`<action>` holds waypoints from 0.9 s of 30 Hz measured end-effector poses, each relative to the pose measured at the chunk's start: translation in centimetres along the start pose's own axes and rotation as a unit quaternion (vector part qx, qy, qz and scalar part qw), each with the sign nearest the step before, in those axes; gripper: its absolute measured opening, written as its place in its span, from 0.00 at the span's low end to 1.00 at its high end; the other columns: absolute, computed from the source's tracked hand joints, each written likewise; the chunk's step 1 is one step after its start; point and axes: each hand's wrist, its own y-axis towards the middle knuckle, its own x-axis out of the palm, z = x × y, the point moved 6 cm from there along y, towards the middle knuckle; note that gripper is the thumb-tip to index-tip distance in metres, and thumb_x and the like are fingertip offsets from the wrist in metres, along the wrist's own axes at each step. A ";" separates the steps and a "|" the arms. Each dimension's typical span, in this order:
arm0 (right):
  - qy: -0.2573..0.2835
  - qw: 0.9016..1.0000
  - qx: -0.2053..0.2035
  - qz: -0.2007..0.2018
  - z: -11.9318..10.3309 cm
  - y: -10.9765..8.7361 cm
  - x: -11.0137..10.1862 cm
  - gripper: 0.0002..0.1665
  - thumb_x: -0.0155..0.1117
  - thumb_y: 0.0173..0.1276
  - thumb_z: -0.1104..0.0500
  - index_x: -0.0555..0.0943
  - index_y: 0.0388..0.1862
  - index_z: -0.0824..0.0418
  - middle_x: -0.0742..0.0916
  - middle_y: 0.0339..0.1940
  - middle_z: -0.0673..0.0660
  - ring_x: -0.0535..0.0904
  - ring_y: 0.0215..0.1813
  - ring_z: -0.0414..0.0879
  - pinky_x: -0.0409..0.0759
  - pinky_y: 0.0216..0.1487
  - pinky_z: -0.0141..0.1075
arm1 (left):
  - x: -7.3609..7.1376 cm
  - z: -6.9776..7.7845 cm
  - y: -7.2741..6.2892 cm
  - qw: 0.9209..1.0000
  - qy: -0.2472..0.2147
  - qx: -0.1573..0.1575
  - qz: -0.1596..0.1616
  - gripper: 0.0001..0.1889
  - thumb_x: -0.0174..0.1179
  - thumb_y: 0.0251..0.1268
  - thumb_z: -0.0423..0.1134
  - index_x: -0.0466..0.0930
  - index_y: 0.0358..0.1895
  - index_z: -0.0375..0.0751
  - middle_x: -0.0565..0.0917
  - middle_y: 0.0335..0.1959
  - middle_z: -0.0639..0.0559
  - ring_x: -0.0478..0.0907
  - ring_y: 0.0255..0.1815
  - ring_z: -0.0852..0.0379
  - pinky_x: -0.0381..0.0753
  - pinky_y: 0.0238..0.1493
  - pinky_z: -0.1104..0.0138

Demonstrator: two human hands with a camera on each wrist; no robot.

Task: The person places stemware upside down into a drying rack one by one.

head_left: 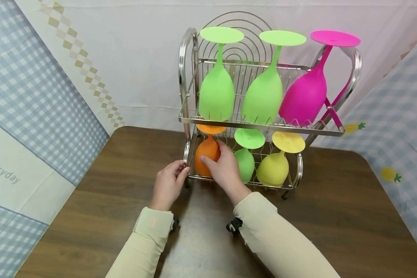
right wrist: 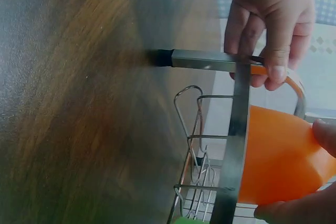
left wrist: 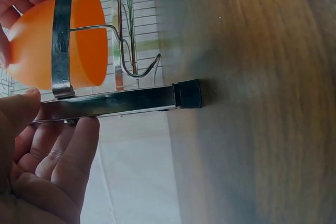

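An orange goblet (head_left: 204,152) stands upside down at the left end of the lower tier of a two-tier metal dish rack (head_left: 189,81). My right hand (head_left: 226,172) grips its bowl, thumb on the near side and fingers round the right. With thumb and fingers, my left hand (head_left: 167,185) pinches the rack's left front upright, just above its dark foot (left wrist: 190,94). In the right wrist view, the orange bowl (right wrist: 278,153) rests behind the lower front rail (right wrist: 239,140). Beside it on that tier are an inverted green goblet (head_left: 244,164) and a yellow goblet (head_left: 273,170).
Two light green goblets (head_left: 217,92) and a magenta goblet (head_left: 304,96) stand inverted on the upper tier, above my right hand. The rack sits on a brown wooden table (head_left: 100,216). A white cloth (head_left: 135,61) hangs behind it; checked cloth (head_left: 399,127) flanks the right side.
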 end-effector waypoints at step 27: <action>0.005 0.999 -0.042 -0.004 1.3 -2.5 0.1 0.48 0.72 0.65 0.54 0.59 0.78 0.67 0.72 0.72 0.64 0.71 0.69 0.58 0.71 0.70 0.54 | 0.9 -0.9 0.2 0.999 -0.032 -0.020 -0.005 0.07 0.65 0.69 0.37 0.83 0.45 0.39 0.87 0.41 0.46 0.87 0.44 0.47 0.87 0.46 0.55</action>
